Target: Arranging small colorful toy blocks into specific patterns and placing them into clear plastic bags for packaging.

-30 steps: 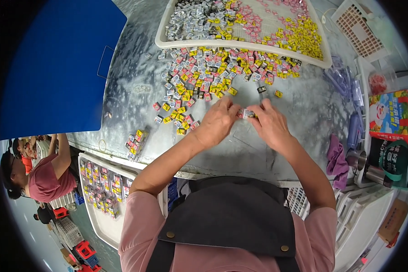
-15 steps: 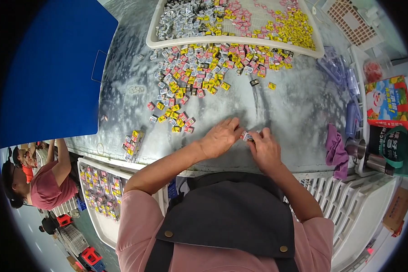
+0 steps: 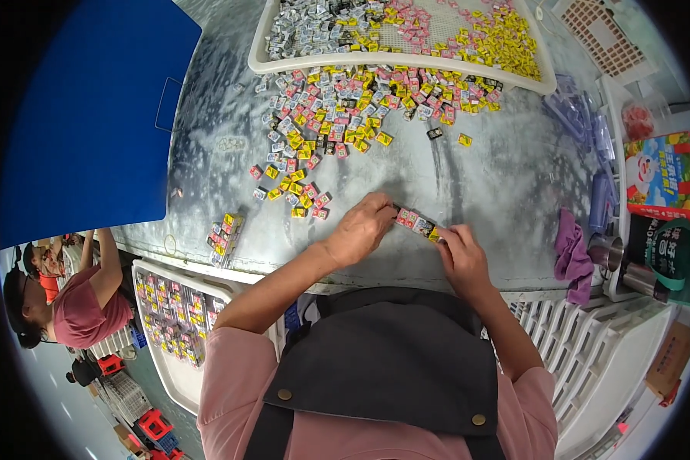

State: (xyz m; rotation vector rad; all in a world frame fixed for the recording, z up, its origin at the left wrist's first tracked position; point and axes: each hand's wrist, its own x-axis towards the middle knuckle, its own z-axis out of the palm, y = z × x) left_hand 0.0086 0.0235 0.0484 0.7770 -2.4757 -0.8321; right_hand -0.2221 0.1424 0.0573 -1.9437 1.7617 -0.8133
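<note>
A short row of small wrapped blocks (image 3: 416, 222), pink, white, black and yellow, lies between my two hands, just above or on the metal table. My left hand (image 3: 364, 228) grips the row's left end, its fingers bent and partly hidden. At the yellow right end, my right hand (image 3: 464, 257) pinches the row with thumb and fingers. Beyond my hands spreads a loose heap of the same wrapped blocks (image 3: 326, 126). To the left, near the table's front edge, a filled clear pack of blocks (image 3: 225, 239) stands by itself.
Behind the heap, a white mesh tray (image 3: 406, 61) holds more blocks. A blue board (image 3: 92, 115) covers the left side. At right lie clear plastic cases (image 3: 602, 195), a purple cloth (image 3: 572, 249) and a colourful box (image 3: 662, 176). A tray of filled packs (image 3: 180, 391) sits lower left, near another person (image 3: 92, 310).
My hands have moved apart, the left one slightly left and the right one slightly right and down. The row of blocks now shows between them, where before only one end was visible.
</note>
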